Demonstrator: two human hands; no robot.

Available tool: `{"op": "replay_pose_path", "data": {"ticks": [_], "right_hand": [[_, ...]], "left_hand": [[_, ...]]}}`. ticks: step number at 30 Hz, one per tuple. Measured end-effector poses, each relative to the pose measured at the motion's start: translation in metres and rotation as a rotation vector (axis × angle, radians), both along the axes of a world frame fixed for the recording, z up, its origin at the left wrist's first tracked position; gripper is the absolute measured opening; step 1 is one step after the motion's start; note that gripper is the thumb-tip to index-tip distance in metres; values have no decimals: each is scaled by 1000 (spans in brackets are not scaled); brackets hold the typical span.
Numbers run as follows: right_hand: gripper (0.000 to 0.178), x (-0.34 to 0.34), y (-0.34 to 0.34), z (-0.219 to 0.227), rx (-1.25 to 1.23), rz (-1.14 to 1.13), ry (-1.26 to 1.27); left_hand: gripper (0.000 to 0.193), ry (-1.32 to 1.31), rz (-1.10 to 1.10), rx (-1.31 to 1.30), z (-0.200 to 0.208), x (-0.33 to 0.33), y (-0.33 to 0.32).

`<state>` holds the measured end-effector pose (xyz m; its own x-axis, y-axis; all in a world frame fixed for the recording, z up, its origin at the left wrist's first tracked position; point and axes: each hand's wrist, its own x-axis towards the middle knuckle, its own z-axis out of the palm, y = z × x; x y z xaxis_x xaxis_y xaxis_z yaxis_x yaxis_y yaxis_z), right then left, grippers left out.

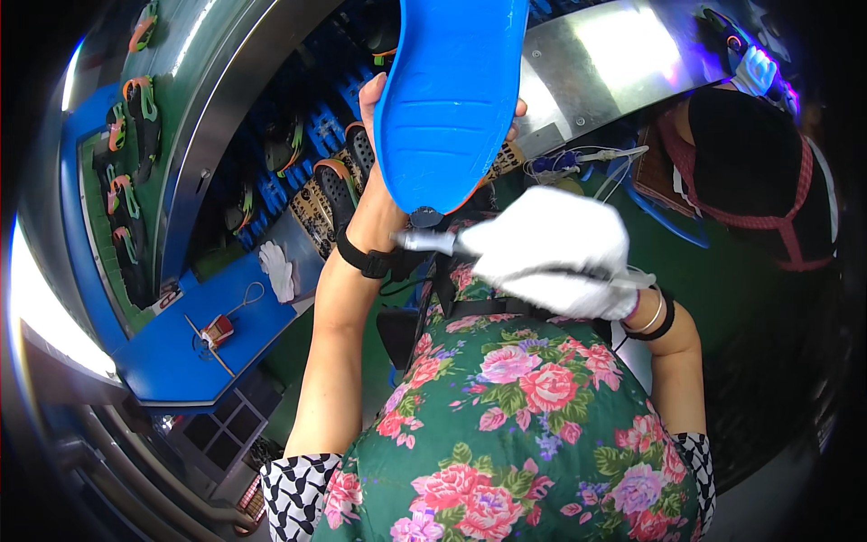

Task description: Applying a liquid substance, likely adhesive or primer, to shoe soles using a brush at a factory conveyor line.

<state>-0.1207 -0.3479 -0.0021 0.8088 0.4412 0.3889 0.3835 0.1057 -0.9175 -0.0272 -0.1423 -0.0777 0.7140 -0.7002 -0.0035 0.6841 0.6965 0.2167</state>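
My left hand (371, 98) is bare and wrapped round a long blue shoe sole (444, 117), held up with its ridged face toward me. Fingertips show at both of its edges. A small dark patch (425, 216) marks the sole's lower end, and a thin orange line runs along its lower right edge. My right hand (553, 244), in a white glove and smeared by motion, is closed on a slim pen-like tool (432, 241). The tool's greyish tip points left, just below the sole's dark end. Its exact kind is too blurred to tell.
Dark clogs with orange rims (336, 191) stand behind my left forearm. At left are a blue table (172, 361), a white glove (278, 271) and a small red box (217, 331). A curved metal machine (601, 68) spans the back. Another person (754, 163) is at the right.
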Motion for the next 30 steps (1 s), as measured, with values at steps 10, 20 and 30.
{"op": "replay_pose_path", "data": {"ticks": [10,20,30], "right_hand": [[16,3,0,-7,162,92,262],[33,-2,-4,-21,-172,72,-341],[30,3,-7,-25,-140,86,-305]], "left_hand": [[115,39,-53,120,-2,5,12],[91,366,-296,-270,12,10,12],[84,457,-385,-371,12,12,12]]}}
